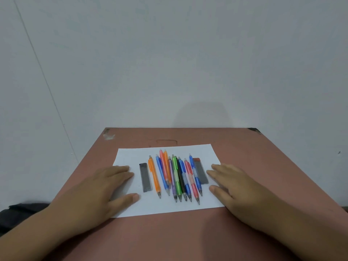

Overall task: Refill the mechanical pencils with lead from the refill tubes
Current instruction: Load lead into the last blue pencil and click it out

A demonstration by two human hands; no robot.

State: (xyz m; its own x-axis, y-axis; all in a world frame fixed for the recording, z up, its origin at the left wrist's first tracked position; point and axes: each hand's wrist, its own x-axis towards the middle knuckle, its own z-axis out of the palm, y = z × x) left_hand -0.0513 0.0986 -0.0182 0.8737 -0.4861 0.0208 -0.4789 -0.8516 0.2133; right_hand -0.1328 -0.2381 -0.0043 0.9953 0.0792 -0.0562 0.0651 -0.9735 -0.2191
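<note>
Several mechanical pencils (177, 178) in orange, blue, pink, green, black and red lie side by side on a white sheet of paper (131, 155), tips pointing toward me. A grey lead refill tube (145, 177) lies left of them, and a second refill tube (201, 172) with a red cap lies at their right. My left hand (105, 187) rests flat on the paper's left edge, fingers straight, holding nothing. My right hand (235, 183) lies flat on the paper's right edge, fingers near the right tube without touching it.
The paper sits on a reddish-brown table (263, 153) pushed against a pale wall (169, 63). The table's far corners are chipped. A dark object (20, 213) lies beyond the table's left edge.
</note>
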